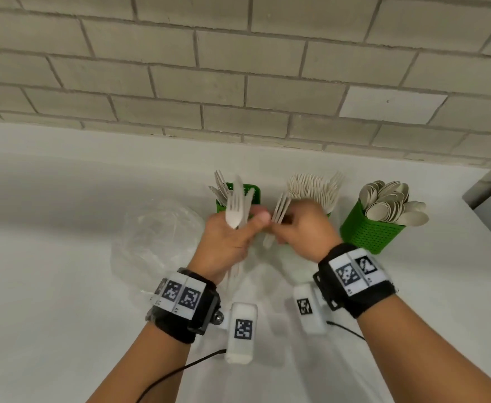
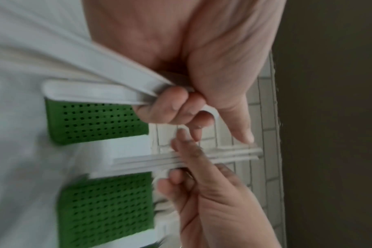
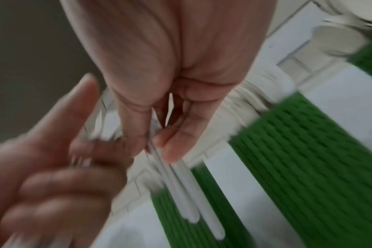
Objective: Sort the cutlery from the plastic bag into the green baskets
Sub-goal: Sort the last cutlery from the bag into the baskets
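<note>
Over the table, my left hand (image 1: 245, 223) grips a bundle of white cutlery (image 1: 235, 207), a fork at its front; the bundle's handles (image 2: 108, 90) fan out below its curled fingers (image 2: 170, 107). Close beside it, my right hand (image 1: 285, 228) pinches a few white forks (image 1: 280, 206), their handles (image 3: 187, 198) pointing down. Behind the hands stand three green baskets: the left basket (image 1: 254, 193) holds several white pieces, the middle one is mostly hidden under a fan of forks (image 1: 314, 189), and the right basket (image 1: 369, 231) holds spoons. The clear plastic bag (image 1: 157, 237) lies crumpled to the left.
The white table (image 1: 64, 257) meets a grey brick wall (image 1: 238, 82) just behind the baskets. Its right edge (image 1: 488, 225) runs close past the spoon basket. Black cables (image 1: 180, 370) trail from my wrist cameras toward me.
</note>
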Demonstrator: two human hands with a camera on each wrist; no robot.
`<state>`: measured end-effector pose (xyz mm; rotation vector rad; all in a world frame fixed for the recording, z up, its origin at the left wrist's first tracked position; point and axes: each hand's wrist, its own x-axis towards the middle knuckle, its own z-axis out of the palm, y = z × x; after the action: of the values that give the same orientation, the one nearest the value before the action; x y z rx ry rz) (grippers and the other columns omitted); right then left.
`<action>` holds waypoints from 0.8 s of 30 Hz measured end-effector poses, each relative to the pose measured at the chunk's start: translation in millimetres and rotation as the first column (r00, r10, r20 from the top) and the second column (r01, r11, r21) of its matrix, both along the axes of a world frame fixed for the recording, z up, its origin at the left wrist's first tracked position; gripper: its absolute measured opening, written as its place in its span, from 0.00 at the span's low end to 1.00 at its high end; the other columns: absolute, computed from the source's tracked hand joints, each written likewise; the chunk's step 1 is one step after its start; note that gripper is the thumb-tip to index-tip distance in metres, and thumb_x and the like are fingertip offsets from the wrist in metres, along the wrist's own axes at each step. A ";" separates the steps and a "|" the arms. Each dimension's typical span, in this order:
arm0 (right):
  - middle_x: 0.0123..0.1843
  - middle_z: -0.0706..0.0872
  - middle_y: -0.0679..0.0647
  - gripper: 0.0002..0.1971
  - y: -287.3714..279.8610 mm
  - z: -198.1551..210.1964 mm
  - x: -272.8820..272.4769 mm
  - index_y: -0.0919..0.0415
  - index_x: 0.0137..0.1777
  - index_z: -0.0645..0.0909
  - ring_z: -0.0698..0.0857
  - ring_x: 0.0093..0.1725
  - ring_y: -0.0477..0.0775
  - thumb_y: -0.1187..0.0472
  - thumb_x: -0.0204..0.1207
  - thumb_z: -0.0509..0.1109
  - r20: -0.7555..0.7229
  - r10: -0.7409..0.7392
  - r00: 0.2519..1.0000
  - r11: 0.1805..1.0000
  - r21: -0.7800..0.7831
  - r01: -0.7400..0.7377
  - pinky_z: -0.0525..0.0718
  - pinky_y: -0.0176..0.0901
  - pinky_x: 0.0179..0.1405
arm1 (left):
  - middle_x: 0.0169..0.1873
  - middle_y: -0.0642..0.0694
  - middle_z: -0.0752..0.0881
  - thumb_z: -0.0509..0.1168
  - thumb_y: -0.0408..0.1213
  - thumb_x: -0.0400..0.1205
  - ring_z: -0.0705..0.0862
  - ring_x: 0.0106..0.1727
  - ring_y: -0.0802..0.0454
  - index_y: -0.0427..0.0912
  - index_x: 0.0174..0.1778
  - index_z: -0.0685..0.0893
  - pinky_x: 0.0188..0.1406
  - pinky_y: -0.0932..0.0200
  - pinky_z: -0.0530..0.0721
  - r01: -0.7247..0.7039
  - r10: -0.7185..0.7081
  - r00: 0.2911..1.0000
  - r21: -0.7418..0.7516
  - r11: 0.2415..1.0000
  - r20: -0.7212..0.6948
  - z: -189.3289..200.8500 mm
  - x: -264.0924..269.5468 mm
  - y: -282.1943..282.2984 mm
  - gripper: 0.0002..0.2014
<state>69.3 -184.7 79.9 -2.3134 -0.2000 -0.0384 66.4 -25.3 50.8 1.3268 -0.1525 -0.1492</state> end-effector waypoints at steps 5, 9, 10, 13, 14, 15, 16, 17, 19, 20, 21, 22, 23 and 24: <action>0.41 0.91 0.50 0.03 8.6 49.8 38.2 0.55 0.44 0.88 0.90 0.37 0.49 0.58 0.72 0.79 0.209 -0.197 0.958 0.955 0.262 0.139 0.88 0.42 0.43 | 0.23 0.49 0.68 0.68 0.54 0.77 0.63 0.20 0.55 0.39 0.48 0.87 0.17 0.62 0.62 -0.120 0.117 0.990 -0.045 0.992 -0.077 1.8 9.6 20.0 0.20; 0.38 0.89 0.47 0.07 20.1 32.4 62.9 0.58 0.48 0.88 0.88 0.38 0.46 0.65 0.70 0.79 0.093 -0.108 0.990 0.991 0.089 0.099 0.86 0.42 0.44 | 0.24 0.48 0.70 0.68 0.53 0.76 0.65 0.20 0.55 0.38 0.49 0.87 0.17 0.62 0.64 -0.091 0.090 0.994 -0.016 0.996 -0.066 3.7 4.2 21.7 0.20; 0.38 0.89 0.48 0.08 21.3 25.6 67.1 0.60 0.47 0.88 0.88 0.38 0.46 0.66 0.69 0.79 0.049 -0.085 0.995 0.996 0.029 0.083 0.86 0.43 0.44 | 0.24 0.48 0.70 0.67 0.52 0.77 0.65 0.20 0.55 0.38 0.48 0.86 0.17 0.62 0.64 -0.084 0.083 0.994 -0.007 0.996 -0.065 4.4 3.4 22.1 0.19; 0.44 0.90 0.53 0.11 25.4 16.1 68.9 0.63 0.52 0.86 0.90 0.42 0.53 0.63 0.70 0.78 -0.017 -0.068 0.998 0.996 0.052 0.069 0.89 0.55 0.49 | 0.26 0.48 0.71 0.62 0.50 0.84 0.66 0.21 0.55 0.39 0.50 0.85 0.18 0.61 0.65 -0.052 0.052 0.996 -0.006 0.999 -0.071 5.8 2.2 23.1 0.17; 0.48 0.88 0.51 0.13 26.7 17.6 66.3 0.61 0.56 0.85 0.89 0.44 0.53 0.60 0.72 0.77 -0.018 -0.075 0.997 0.995 0.070 0.076 0.88 0.53 0.51 | 0.26 0.48 0.71 0.59 0.49 0.87 0.66 0.22 0.55 0.39 0.51 0.85 0.19 0.61 0.65 -0.042 0.040 0.996 -0.018 0.999 -0.081 6.4 2.1 23.5 0.17; 0.52 0.86 0.50 0.17 27.5 20.3 62.6 0.59 0.62 0.83 0.88 0.46 0.51 0.58 0.74 0.76 -0.007 -0.091 0.996 0.994 0.060 0.092 0.87 0.48 0.53 | 0.27 0.49 0.72 0.57 0.48 0.88 0.66 0.22 0.55 0.39 0.52 0.86 0.19 0.61 0.65 -0.034 0.030 0.995 -0.034 0.999 -0.092 6.6 2.0 24.1 0.17; 0.56 0.84 0.49 0.19 27.4 23.9 58.5 0.57 0.66 0.81 0.86 0.46 0.48 0.56 0.76 0.75 0.030 -0.110 0.993 0.993 0.038 0.109 0.83 0.41 0.51 | 0.27 0.49 0.72 0.56 0.47 0.89 0.66 0.22 0.55 0.39 0.53 0.86 0.19 0.61 0.66 -0.026 0.021 0.995 -0.048 0.999 -0.100 6.7 1.9 24.6 0.17; 0.56 0.82 0.48 0.18 27.8 28.4 53.3 0.56 0.66 0.81 0.84 0.45 0.46 0.54 0.77 0.74 0.083 -0.130 0.988 0.991 0.038 0.127 0.80 0.36 0.49 | 0.27 0.49 0.73 0.56 0.47 0.89 0.67 0.22 0.55 0.39 0.55 0.85 0.20 0.61 0.67 -0.016 0.010 0.994 -0.056 0.998 -0.105 7.4 1.3 24.4 0.17; 0.52 0.85 0.48 0.12 29.4 38.3 40.0 0.55 0.58 0.86 0.83 0.41 0.43 0.52 0.78 0.73 0.128 -0.134 0.983 0.988 0.091 0.123 0.77 0.32 0.44 | 0.27 0.47 0.74 0.56 0.47 0.89 0.68 0.22 0.54 0.38 0.56 0.85 0.19 0.60 0.69 0.023 -0.028 0.995 -0.062 0.998 -0.091 9.7 -0.5 22.7 0.17; 0.49 0.88 0.48 0.10 29.9 40.6 34.1 0.55 0.53 0.89 0.85 0.42 0.43 0.52 0.77 0.73 0.089 -0.096 0.991 0.989 0.118 0.085 0.79 0.34 0.44 | 0.27 0.46 0.75 0.56 0.47 0.88 0.69 0.22 0.53 0.37 0.55 0.84 0.19 0.60 0.70 0.053 -0.058 0.995 -0.066 0.996 -0.078 11.1 -1.7 21.3 0.18; 0.46 0.90 0.50 0.09 30.7 41.6 27.8 0.56 0.49 0.90 0.87 0.44 0.45 0.52 0.77 0.73 0.024 -0.036 0.999 0.989 0.141 0.032 0.82 0.36 0.46 | 0.28 0.46 0.77 0.57 0.47 0.87 0.70 0.21 0.53 0.37 0.52 0.84 0.19 0.60 0.72 0.084 -0.089 0.994 -0.071 0.994 -0.066 12.6 -2.9 19.6 0.18; 0.44 0.91 0.53 0.09 31.0 40.9 22.8 0.59 0.47 0.90 0.88 0.44 0.48 0.54 0.76 0.74 -0.028 0.013 1.000 0.986 0.167 -0.008 0.83 0.40 0.48 | 0.28 0.45 0.79 0.57 0.47 0.86 0.71 0.21 0.53 0.36 0.47 0.83 0.19 0.60 0.74 0.113 -0.117 0.991 -0.075 0.991 -0.056 14.7 -4.5 17.8 0.17; 0.42 0.91 0.56 0.09 28.9 39.0 19.0 0.62 0.46 0.90 0.89 0.43 0.49 0.56 0.76 0.75 -0.045 0.032 0.998 0.979 0.204 -0.022 0.83 0.41 0.48 | 0.29 0.44 0.81 0.57 0.47 0.85 0.73 0.21 0.52 0.36 0.46 0.82 0.19 0.59 0.75 0.137 -0.142 0.988 -0.080 0.987 -0.054 16.4 -6.4 16.5 0.17; 0.42 0.91 0.57 0.08 25.6 39.1 15.9 0.64 0.45 0.89 0.90 0.41 0.49 0.58 0.76 0.75 -0.029 0.020 0.999 0.967 0.255 -0.012 0.84 0.41 0.46 | 0.30 0.43 0.83 0.57 0.46 0.86 0.75 0.21 0.51 0.36 0.48 0.82 0.20 0.59 0.77 0.156 -0.161 0.986 -0.085 0.984 -0.053 17.7 -7.8 15.3 0.17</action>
<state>85.2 -159.1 119.0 -2.0539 -0.1868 -0.0185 58.6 -10.0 68.5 1.2280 -0.2117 -0.3144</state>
